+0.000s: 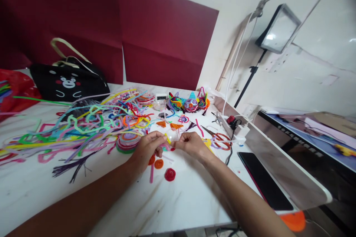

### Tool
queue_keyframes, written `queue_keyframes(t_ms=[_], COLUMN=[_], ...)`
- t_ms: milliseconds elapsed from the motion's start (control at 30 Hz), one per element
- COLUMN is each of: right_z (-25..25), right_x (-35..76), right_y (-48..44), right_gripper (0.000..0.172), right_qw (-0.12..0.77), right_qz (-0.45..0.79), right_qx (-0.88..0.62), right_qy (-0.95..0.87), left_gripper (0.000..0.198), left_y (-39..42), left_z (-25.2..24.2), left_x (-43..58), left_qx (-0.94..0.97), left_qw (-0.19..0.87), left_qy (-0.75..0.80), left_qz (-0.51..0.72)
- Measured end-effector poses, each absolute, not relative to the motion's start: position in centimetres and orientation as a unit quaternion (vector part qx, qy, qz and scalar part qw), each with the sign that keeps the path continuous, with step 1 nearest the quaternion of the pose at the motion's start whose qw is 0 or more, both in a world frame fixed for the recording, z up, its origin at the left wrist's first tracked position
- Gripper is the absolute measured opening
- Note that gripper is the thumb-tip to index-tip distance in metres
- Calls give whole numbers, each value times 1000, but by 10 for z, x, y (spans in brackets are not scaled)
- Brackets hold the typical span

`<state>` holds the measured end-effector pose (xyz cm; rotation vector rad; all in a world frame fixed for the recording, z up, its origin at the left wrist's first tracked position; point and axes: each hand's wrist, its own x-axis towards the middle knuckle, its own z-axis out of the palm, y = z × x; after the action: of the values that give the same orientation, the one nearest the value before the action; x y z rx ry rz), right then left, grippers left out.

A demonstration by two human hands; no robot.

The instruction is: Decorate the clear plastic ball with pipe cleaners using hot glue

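My left hand (148,147) is closed in a pinch at a short yellow pipe cleaner (168,139). Close beside it, my right hand (191,143) has thumb and fingertips pressed together; whatever lies between them is too small to make out. Some pink pipe cleaner shows between the hands. Below the fingers lie a coiled red pipe-cleaner disc (170,174), an orange coiled disc (158,163), and a pink strip (151,174). A second orange disc (151,160) is partly covered by my left hand. Orange triangular pieces (175,126) rest just beyond the fingertips.
Loose pipe cleaners (94,122) cover the table's left side. Colourful finished pieces (190,105) and a small digital timer (161,97) stand at the back. Right of my hands are orange-handled scissors (222,141), a power strip (239,132) and a phone (265,181). A black bag (68,81) sits back left.
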<state>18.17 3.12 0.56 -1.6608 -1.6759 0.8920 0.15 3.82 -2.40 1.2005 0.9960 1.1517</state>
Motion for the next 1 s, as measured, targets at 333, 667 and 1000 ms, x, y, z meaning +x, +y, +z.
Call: queue_keyframes(t_ms=[333, 667, 1000], right_z=[16, 26, 27], right_x=[179, 176, 178], right_y=[26, 19, 21], right_gripper=[29, 27, 28], right_qw=[270, 248, 236], right_qz=[321, 267, 263], right_qx=[-651, -672, -664], right_qy=[-632, -645, -659], left_gripper=[25, 24, 22], left_y=[37, 38, 37], left_z=[-26, -26, -25], left_x=[0, 1, 2], left_qx=[515, 524, 518], left_qw=[571, 564, 572], left_qy=[414, 416, 416], left_qz=[486, 484, 481])
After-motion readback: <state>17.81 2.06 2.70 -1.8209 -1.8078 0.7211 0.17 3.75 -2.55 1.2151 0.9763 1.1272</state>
